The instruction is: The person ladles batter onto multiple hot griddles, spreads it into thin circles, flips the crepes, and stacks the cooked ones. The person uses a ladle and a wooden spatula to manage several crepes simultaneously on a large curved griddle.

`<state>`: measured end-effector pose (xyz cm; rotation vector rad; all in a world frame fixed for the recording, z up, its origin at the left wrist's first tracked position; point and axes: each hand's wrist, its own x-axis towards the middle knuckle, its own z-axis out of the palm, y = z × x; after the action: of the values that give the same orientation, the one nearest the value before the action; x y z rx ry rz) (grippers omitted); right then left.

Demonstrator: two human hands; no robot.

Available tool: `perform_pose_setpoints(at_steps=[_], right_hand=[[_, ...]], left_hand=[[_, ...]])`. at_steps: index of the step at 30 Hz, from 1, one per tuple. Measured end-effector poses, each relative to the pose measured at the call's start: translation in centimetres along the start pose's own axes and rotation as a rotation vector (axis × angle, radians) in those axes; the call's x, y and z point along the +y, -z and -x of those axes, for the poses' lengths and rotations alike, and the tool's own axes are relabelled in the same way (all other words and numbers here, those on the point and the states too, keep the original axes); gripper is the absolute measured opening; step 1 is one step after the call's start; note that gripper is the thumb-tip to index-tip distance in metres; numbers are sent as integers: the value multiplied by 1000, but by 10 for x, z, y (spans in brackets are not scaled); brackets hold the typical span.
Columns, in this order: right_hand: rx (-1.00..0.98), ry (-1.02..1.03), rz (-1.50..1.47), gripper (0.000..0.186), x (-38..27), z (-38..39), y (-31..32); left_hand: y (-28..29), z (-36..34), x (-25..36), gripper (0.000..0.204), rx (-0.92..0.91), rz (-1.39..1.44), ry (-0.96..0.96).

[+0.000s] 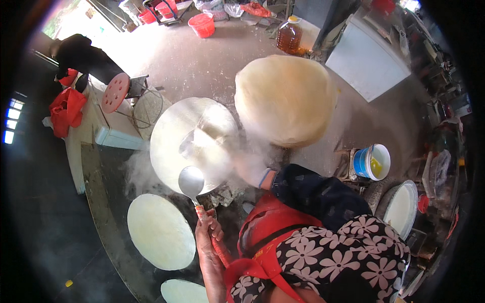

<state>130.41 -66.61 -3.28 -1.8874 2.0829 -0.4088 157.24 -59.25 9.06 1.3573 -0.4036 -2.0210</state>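
My left hand (208,230) is closed around the red-wrapped handle of a metal ladle (191,181). The ladle's round bowl is over the near edge of a large round griddle surface (172,146) covered with a pale, thin layer. Reaching in from the right, my right hand (248,169) is at that surface's right edge. Steam blurs its fingers, so what they hold, if anything, is hidden. A translucent, shiny patch (202,132) shows on the pale layer beyond the hand. Past it lies a wide, round, beige stack of thin flatbreads (285,101).
Two more pale rounds (161,232) are at the lower left. On the right stand a blue-and-white bucket (361,162) and a basin of white liquid (401,211). A perforated red stool (115,93), an oil jug (289,38) and a red bucket (202,25) are farther off.
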Motion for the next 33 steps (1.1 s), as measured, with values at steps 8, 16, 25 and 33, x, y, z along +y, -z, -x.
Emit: perform_pose_setpoints(at_steps=[8,16,25,33], right_hand=[[-102,-306,-101,59,-52,15,24],[41,47,8,38,-35,33,6],[-154,-252,-236,55,-81,73,-11],[29,-64,-9,26,-17,27,-27]], left_hand=[[33,6,-3,47,-81,54,104],[49,3,-4,47,-121,6,106],[26,-46,12,51,15,-3,-54],[-3,-90,60,30,119,50,-218]])
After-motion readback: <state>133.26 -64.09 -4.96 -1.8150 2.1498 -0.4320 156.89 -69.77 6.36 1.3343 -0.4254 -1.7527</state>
